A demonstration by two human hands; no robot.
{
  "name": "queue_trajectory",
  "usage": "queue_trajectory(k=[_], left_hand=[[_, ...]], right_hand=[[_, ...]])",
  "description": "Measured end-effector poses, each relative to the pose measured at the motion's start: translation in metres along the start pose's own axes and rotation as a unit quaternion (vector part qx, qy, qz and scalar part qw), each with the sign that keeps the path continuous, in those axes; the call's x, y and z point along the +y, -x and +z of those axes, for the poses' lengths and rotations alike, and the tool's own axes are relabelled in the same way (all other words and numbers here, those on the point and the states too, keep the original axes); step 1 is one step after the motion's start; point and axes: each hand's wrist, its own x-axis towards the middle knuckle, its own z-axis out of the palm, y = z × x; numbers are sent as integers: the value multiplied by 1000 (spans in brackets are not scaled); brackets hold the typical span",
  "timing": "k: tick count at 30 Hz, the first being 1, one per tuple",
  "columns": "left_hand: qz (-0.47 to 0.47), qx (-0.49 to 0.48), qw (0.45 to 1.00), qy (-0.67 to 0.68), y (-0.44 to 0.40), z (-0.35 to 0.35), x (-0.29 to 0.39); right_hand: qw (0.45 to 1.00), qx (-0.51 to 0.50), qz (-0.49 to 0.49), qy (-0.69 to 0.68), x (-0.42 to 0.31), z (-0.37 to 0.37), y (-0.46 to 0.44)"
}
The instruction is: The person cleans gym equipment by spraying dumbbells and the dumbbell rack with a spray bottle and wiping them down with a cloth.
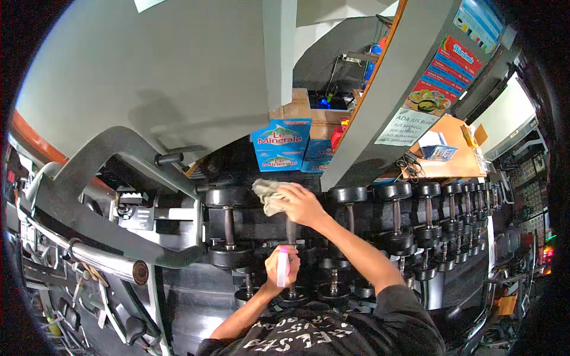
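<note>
My right hand (301, 204) is closed on a crumpled greyish cloth (268, 196), over the far end of a dumbbell whose handle (291, 232) shows below it. Nearer to me, my left hand (278, 267) grips a spray bottle with a pink and white top (283, 265); most of the bottle is hidden. Black dumbbells with metal handles lie on the rack on both sides, one (229, 226) to the left and another (350, 218) to the right.
Blue water cartons (279, 145) stand behind the rack beside a grey pillar (362, 101). A grey machine frame (65, 196) rises at the left. More dumbbells (428, 212) run off to the right, below a wooden desk (454, 160).
</note>
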Motion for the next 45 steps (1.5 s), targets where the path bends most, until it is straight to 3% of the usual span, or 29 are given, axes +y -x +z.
queue_trajectory(k=[2,4,5,7,9,11,13,14,16,17,19,21,23,25,26,29,30,33,35,37,39,41,42,43,45], left_hand=[[-5,1,1000,9,-1,1,-1],[11,10,1000,10,-4,3,-2],[12,10,1000,10,-4,4,-2],[-1,19,1000,0,-4,4,-1],[-6,18,999,35,-11,5,8],[7,27,999,35,-10,9,5],[-11,29,998,48,-10,11,12],[-27,35,997,57,-11,10,15],[-18,29,998,61,-11,8,17],[-8,22,997,67,-12,7,16],[1,18,1000,12,-10,6,14],[8,22,1000,21,-9,7,12],[7,20,1000,3,-5,5,6],[50,14,999,-17,-2,5,1],[48,15,999,-17,0,5,-2],[19,39,999,8,4,5,-4],[32,32,999,-12,0,2,-3],[13,60,998,-4,3,0,-3],[-96,57,994,11,9,-4,4],[-65,72,995,2,6,-4,2],[46,86,995,-32,5,-2,0],[30,101,994,-5,9,-2,-4],[55,103,993,-25,8,-5,-9],[80,107,990,-44,7,-8,-11],[30,61,998,-9,6,-14,-10]], right_hand=[[999,31,41,7,1,-7,25],[931,152,302,-135,-3,3,52],[910,233,313,-142,3,18,60],[833,232,461,-200,16,68,99],[766,250,529,-266,15,64,94],[719,160,592,-327,35,79,111],[536,181,631,-531,33,70,105],[536,181,630,-532,29,66,101],[641,187,629,-398,13,43,78],[663,184,627,-366,12,46,78],[760,260,544,-242,5,52,73],[844,256,435,-179,-13,26,53],[933,170,312,-57,-16,19,39],[979,85,185,-11,-38,-11,-5],[988,74,135,31,-42,-5,-16],[977,-122,30,171,-41,32,-35],[978,-121,26,167,-42,47,-41],[879,-355,-19,318,-49,77,-60],[821,-458,-57,337,-49,97,-70],[819,-465,-42,333,-48,118,-72],[821,-482,-19,306,-43,120,-77],[874,-436,-45,209,-30,92,-69],[927,-346,-52,136,-23,82,-62],[926,-349,-49,138,-17,69,-55],[989,-135,-64,-5,-10,43,-39]])
